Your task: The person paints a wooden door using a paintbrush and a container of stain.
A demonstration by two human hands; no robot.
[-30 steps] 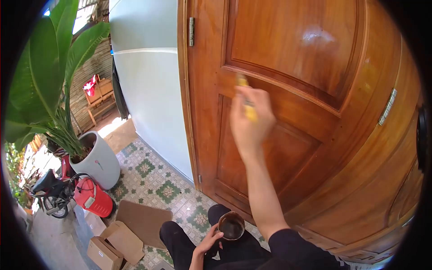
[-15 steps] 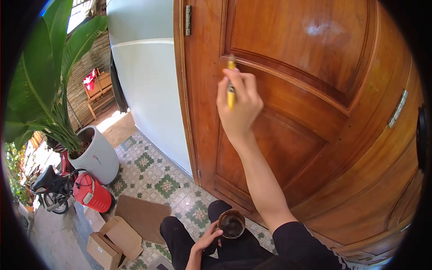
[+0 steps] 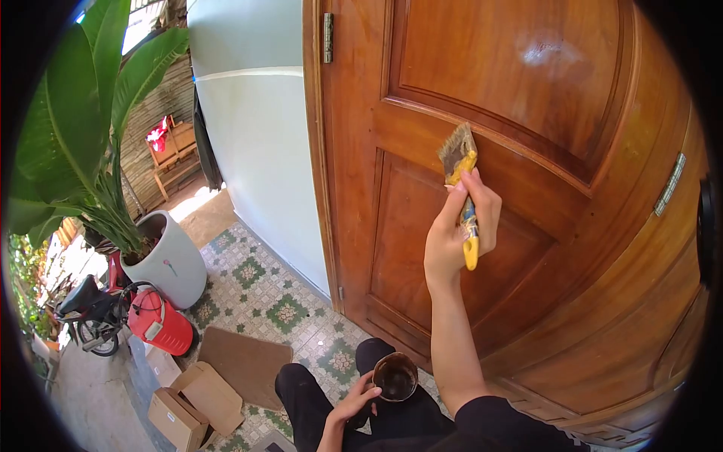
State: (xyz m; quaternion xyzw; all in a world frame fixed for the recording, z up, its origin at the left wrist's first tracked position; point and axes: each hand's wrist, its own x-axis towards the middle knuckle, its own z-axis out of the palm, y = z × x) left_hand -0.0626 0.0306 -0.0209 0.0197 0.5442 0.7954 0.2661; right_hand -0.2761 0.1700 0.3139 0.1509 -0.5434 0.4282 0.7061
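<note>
My right hand (image 3: 461,230) is closed round the yellow handle of a paintbrush (image 3: 461,154), its bristles pointing up at the wooden door (image 3: 407,135), near the moulding below the upper panel. Whether the bristles touch the wood I cannot tell. Low in the view, my left hand (image 3: 357,401) grips the side of a round cup (image 3: 395,377) with dark stuff inside, held over my knees. A pale shiny patch shows on the door's upper panel.
A large plant in a white pot (image 3: 172,260) stands at the left, with a red container (image 3: 160,322) and a bicycle (image 3: 94,316) near it. A brown mat (image 3: 245,365) and an opened cardboard box (image 3: 177,418) lie on the floor.
My right hand has moved right and down along the door, and the brush has turned so that its broad bristles show. My left hand still holds the cup.
</note>
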